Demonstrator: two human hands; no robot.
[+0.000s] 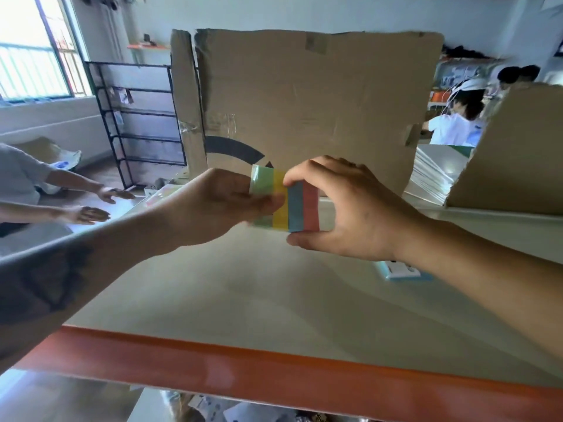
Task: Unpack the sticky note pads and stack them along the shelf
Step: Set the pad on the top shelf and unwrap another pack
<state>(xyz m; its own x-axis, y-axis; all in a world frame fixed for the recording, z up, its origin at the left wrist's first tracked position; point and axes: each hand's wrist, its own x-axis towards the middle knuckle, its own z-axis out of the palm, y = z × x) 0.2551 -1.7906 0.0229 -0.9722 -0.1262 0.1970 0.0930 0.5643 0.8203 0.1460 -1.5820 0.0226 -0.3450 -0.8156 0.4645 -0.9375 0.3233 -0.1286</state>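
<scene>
Sticky note pads (285, 202), a small block banded green, yellow, blue and pink and sheathed in shiny clear film, sit at the centre of the frame, held in the air above a pale shelf (243, 293) with an orange front lip. Two bare hands reach in from the lower corners and meet on the block. The left hand (219, 205) is curled round its green end, fingers behind and thumb across the front. The right hand (344, 208) pinches the pink end, fingertips on the top edge and thumb under the bottom edge. Behind the block stands a large sheet of cardboard (320, 95), and a second cardboard piece (518, 147) leans at the right edge of the frame. A small light-blue packet (408, 274) lies on the shelf just under the right wrist. At the left of the frame another person's arms (88, 205) stretch over a white surface, with a black wire rack (140, 123) beyond. The block looks light and fairly stiff, a compact wad of paper, but the film is likely slippery and loose, so gripping across opposite edges, as the right hand does, seems surest. The wrap would probably tear most easily at an end seam or corner, though no seam is clear here.
</scene>
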